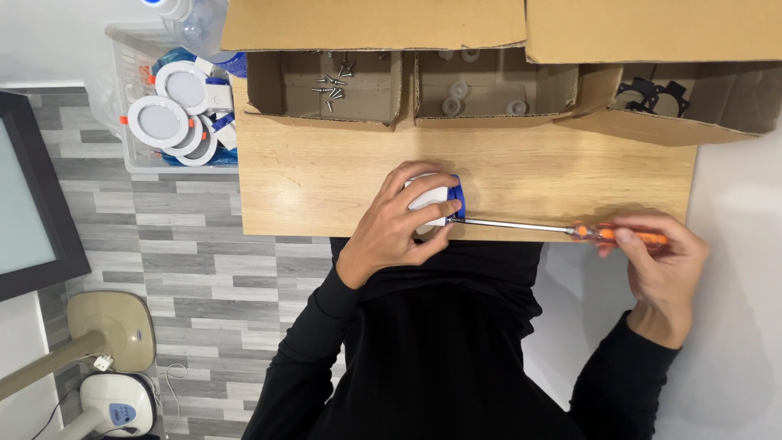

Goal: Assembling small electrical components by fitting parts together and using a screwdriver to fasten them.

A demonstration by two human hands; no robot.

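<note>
Part [436,200]: small, white, blue edge | left hand [399,224] grips | screwdriver [562,231] tip touching

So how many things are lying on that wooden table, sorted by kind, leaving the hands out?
open cardboard boxes: 3
screwdriver, orange handle, in the right hand: 1
white and blue part, under the left hand: 1
Total: 5

3 cardboard boxes [326,85], 1 screwdriver [562,231], approx 4 round white lamps [159,121], 1 bin [118,57].
</note>
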